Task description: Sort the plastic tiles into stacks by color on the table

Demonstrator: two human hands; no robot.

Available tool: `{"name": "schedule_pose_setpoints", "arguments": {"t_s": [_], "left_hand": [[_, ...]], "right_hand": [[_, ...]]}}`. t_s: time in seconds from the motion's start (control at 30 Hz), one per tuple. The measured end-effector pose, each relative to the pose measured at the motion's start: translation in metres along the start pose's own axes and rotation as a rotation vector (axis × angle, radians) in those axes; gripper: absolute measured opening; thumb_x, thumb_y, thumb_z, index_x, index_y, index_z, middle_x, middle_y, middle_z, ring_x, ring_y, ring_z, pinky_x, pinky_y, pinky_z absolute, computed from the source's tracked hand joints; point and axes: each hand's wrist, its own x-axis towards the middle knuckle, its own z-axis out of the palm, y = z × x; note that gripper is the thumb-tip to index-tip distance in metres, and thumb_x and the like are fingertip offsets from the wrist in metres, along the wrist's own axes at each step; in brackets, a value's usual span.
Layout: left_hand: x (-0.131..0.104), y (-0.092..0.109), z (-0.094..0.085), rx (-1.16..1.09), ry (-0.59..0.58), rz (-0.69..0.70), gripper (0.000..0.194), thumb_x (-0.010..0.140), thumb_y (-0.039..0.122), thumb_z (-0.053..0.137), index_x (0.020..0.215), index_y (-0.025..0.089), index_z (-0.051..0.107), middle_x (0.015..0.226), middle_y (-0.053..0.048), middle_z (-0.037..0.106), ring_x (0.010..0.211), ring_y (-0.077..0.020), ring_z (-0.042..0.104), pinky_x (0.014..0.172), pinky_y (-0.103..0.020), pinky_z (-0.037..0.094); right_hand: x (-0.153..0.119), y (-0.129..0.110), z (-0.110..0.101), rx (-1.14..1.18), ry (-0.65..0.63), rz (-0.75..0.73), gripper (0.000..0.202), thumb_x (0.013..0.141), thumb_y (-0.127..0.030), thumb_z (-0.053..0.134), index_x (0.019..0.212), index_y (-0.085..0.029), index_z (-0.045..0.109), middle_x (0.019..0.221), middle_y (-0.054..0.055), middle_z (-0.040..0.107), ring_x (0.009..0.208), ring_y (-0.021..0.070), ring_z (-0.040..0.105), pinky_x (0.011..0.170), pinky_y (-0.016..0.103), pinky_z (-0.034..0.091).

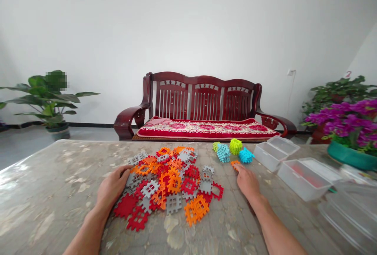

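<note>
A heap of flat plastic interlocking building pieces (173, 182) with notched edges, in red, orange and grey, lies spread over the middle of the table. Several have window-like cutouts. At the heap's left edge rests my left hand (113, 182), fingers stretched out against the outer pieces and the thumb slightly apart. My right hand (248, 182) is right of the heap, its fingers closed on a small orange interlocking piece (235, 163) that shows only in part. Just beyond it sit spiky toys: a light blue one (223, 153), a lime green one (235, 146) and a bright blue one (246, 155).
Clear plastic boxes stand on the right: one (271, 155) with its lid open, another (304, 178) with something red inside. Transparent lids or containers (353, 212) lie nearer. A teal flowerpot (350, 156) stands behind them. Past the table (73, 180) is a wooden bench (203, 98).
</note>
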Motion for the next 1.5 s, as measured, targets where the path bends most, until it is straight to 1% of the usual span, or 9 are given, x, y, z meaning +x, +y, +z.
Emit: {"name": "schedule_pose_setpoints", "arguments": {"t_s": [0.23,0.47,0.6,0.77,0.9,1.0,1.1,1.23,1.5], "left_hand": [[-0.002,0.004,0.001,0.021,0.003,0.021,0.047,0.091,0.043,0.036,0.118,0.027,0.070,0.126,-0.004,0.071,0.114,-0.0268,0.066,0.093,-0.034,0.050],[-0.005,0.010,-0.001,0.029,0.032,0.077,0.042,0.090,0.040,0.039,0.113,0.028,0.073,0.122,-0.002,0.074,0.111,-0.0227,0.068,0.092,-0.029,0.050],[-0.007,0.012,-0.002,0.017,0.012,0.061,0.042,0.090,0.038,0.039,0.113,0.028,0.073,0.124,-0.002,0.073,0.113,-0.0233,0.067,0.094,-0.031,0.049],[-0.008,0.011,-0.001,0.005,0.046,0.079,0.040,0.090,0.037,0.040,0.111,0.027,0.074,0.120,-0.003,0.074,0.111,-0.0236,0.068,0.093,-0.031,0.050],[-0.008,0.010,-0.001,-0.015,0.066,0.084,0.037,0.090,0.036,0.042,0.107,0.028,0.074,0.118,-0.001,0.075,0.109,-0.0213,0.068,0.091,-0.028,0.050],[-0.009,0.011,-0.002,-0.012,0.062,0.067,0.037,0.090,0.034,0.042,0.108,0.028,0.074,0.118,-0.001,0.075,0.109,-0.0209,0.068,0.091,-0.028,0.050],[-0.011,0.012,-0.003,-0.009,0.050,0.064,0.037,0.091,0.033,0.041,0.109,0.027,0.073,0.118,-0.002,0.075,0.110,-0.0218,0.068,0.093,-0.029,0.049],[-0.011,0.012,-0.002,-0.015,0.047,0.073,0.036,0.091,0.032,0.042,0.109,0.027,0.073,0.120,-0.002,0.074,0.111,-0.0215,0.067,0.094,-0.030,0.048],[-0.011,0.013,-0.003,-0.006,0.041,0.078,0.036,0.091,0.034,0.042,0.108,0.027,0.073,0.120,-0.002,0.074,0.111,-0.0210,0.067,0.094,-0.029,0.049]], "right_hand": [[-0.003,-0.006,0.005,0.148,0.155,-0.088,0.051,0.079,-0.002,0.039,0.114,-0.018,0.072,0.120,0.011,0.070,0.115,0.0249,0.062,0.105,0.043,0.045],[0.003,-0.065,0.012,0.399,0.079,-0.189,0.041,0.088,-0.014,0.039,0.111,-0.021,0.072,0.114,0.008,0.073,0.110,0.0205,0.064,0.101,0.036,0.047],[0.035,-0.111,0.010,0.405,-0.091,-0.253,0.039,0.089,-0.016,0.043,0.116,-0.020,0.071,0.119,0.007,0.072,0.114,0.0195,0.063,0.103,0.033,0.043],[0.093,-0.162,0.018,0.335,-0.253,-0.130,0.042,0.094,-0.023,0.041,0.129,-0.019,0.064,0.134,0.007,0.065,0.124,0.0183,0.058,0.105,0.027,0.039],[0.127,-0.191,0.035,0.296,-0.339,-0.084,0.042,0.091,-0.031,0.047,0.128,-0.020,0.065,0.132,0.010,0.066,0.123,0.0240,0.059,0.100,0.031,0.043],[0.140,-0.206,0.045,0.268,-0.398,-0.052,0.043,0.089,-0.042,0.051,0.121,-0.021,0.069,0.126,0.013,0.069,0.118,0.0287,0.062,0.095,0.037,0.045],[0.143,-0.215,0.049,0.258,-0.426,-0.032,0.035,0.080,-0.046,0.062,0.102,-0.023,0.075,0.114,0.012,0.073,0.110,0.0304,0.065,0.089,0.037,0.047],[0.142,-0.215,0.051,0.284,-0.421,0.009,0.015,0.066,-0.034,0.072,0.077,-0.024,0.075,0.094,0.009,0.076,0.098,0.0284,0.068,0.078,0.032,0.047],[0.133,-0.184,0.055,0.522,-0.336,0.029,0.010,0.064,-0.019,0.066,0.073,-0.020,0.071,0.074,0.001,0.074,0.069,0.0153,0.065,0.058,0.022,0.040]]}}
